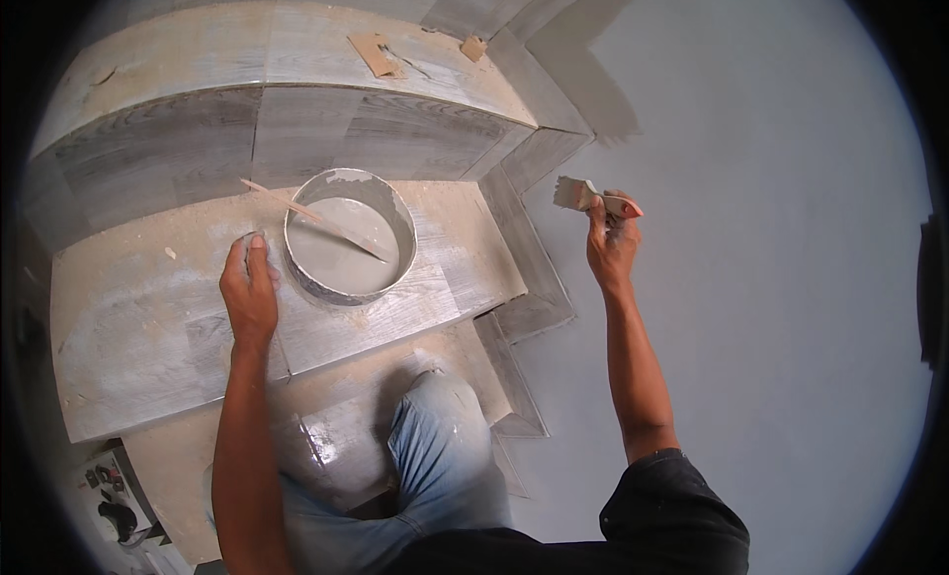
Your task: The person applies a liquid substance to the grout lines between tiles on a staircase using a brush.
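Note:
My right hand [614,237] grips a flat paintbrush [593,197] by its handle, its grey-coated bristles pointing left, at the grey wall [741,278] beside the stairs. A round bucket [296,277] of grey paint stands on a wood-look tiled step, with a thin wooden stick [308,211] leaning across its rim into the paint. Just left of the bucket is my left hand [253,286], its fingers curled around something greyish that may be a rag or sponge; I cannot tell. A darker, wet-looking grey band [608,93] runs down the wall along the upper skirting tiles [549,100].
On the upper step lie a torn piece of cardboard [374,54] and a small brown block [473,48]. Stepped skirting tiles [530,256] border the wall. My jeans-clad knee is on the lower step [437,349]. Dark items lie on a pale surface [111,493] at the lower left.

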